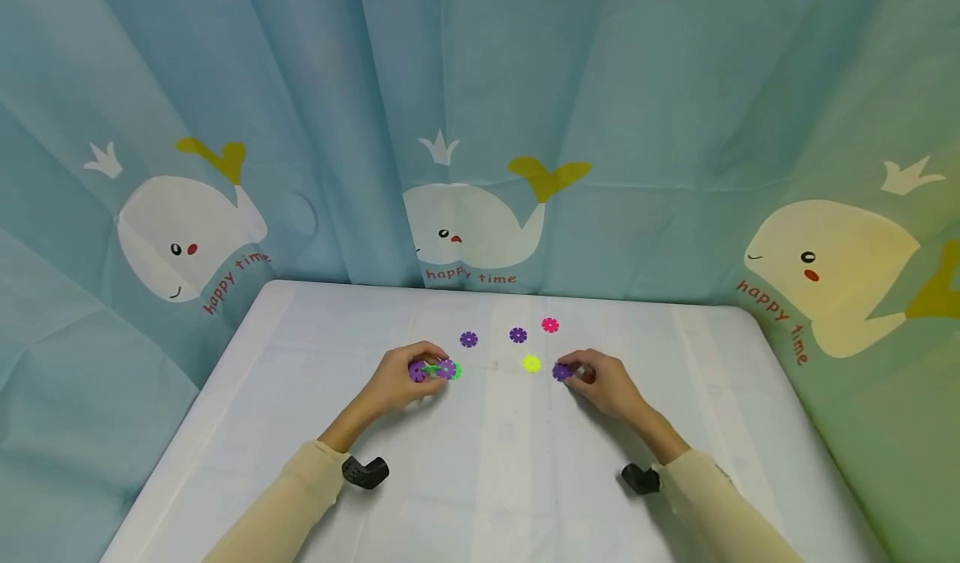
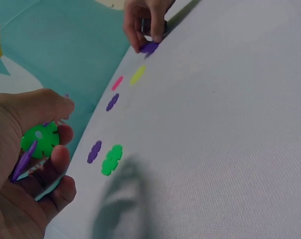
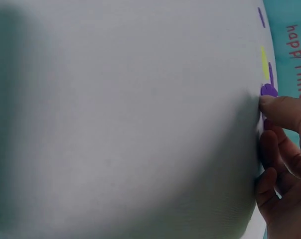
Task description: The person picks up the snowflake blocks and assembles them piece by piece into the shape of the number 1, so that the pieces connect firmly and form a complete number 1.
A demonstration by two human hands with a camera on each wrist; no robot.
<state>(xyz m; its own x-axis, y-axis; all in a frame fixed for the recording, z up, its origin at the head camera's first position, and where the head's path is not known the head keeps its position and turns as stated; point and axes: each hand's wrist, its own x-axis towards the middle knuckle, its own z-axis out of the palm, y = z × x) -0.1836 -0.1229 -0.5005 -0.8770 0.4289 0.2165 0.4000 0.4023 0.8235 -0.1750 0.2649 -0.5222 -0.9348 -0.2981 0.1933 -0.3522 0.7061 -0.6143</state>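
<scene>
My left hand [image 1: 405, 377] grips a small joined piece of plastic snowflake discs above the table. Two purple discs [image 1: 446, 369] show in it, and between them sits a green disc [image 2: 41, 140], clearest in the left wrist view. My right hand [image 1: 606, 382] pinches a single purple snowflake disc [image 1: 561, 372] between thumb and fingers at the table surface. In the right wrist view only part of that purple disc [image 3: 268, 90] shows past the thumb. Beneath the left hand's piece, a loose green disc [image 2: 112, 159] lies flat, partly covered in the head view.
Between and beyond the hands lie a yellow disc [image 1: 532, 364], a pink disc [image 1: 551, 325] and two purple discs, one left [image 1: 468, 340] and one right [image 1: 518, 335]. A white cloth covers the table [image 1: 495, 480]. Behind it hangs a blue whale-print curtain [image 1: 645, 130].
</scene>
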